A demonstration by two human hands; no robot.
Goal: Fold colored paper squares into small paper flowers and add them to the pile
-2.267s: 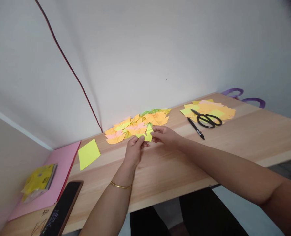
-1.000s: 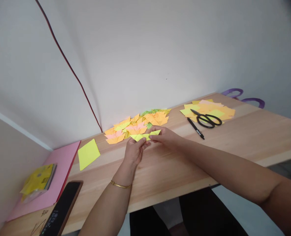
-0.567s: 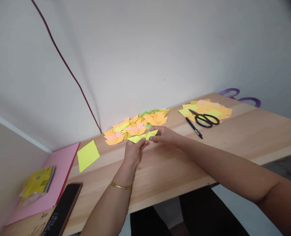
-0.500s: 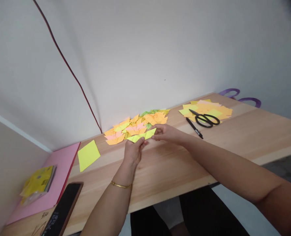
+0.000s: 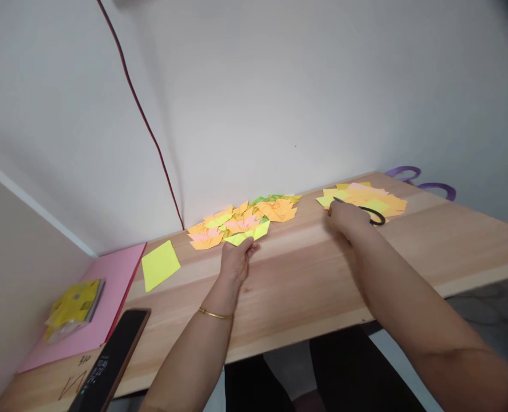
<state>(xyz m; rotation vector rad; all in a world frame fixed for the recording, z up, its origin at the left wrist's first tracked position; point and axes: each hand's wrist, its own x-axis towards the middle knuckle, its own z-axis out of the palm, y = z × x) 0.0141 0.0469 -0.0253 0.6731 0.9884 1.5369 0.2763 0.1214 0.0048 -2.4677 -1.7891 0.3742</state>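
My left hand point(image 5: 235, 260) pinches a folded yellow-green paper strip point(image 5: 260, 230) between thumb and fingers, holding it in front of several folded paper pieces. My right hand point(image 5: 349, 217) is over at the right, beside the black scissors point(image 5: 374, 215). Its fingers are curled together at the edge of the paper pile, and whatever they grip is hidden. Only one scissor handle loop and a bit of the blade show past the hand. The black pen that lay there is covered by the hand and forearm.
Folded orange, pink and green papers point(image 5: 208, 236) lie along the wall. Loose sticky notes point(image 5: 389, 203) are piled at right. At left are a yellow sheet point(image 5: 160, 266), a pink folder point(image 5: 122, 266), a yellow packet point(image 5: 75, 303) and a phone point(image 5: 111, 357). Purple handles point(image 5: 440, 189) show beyond the table.
My right hand has left the folded paper and moved right to the scissors and pen, covering the pen. My left hand still holds the paper. The view has shifted slightly.
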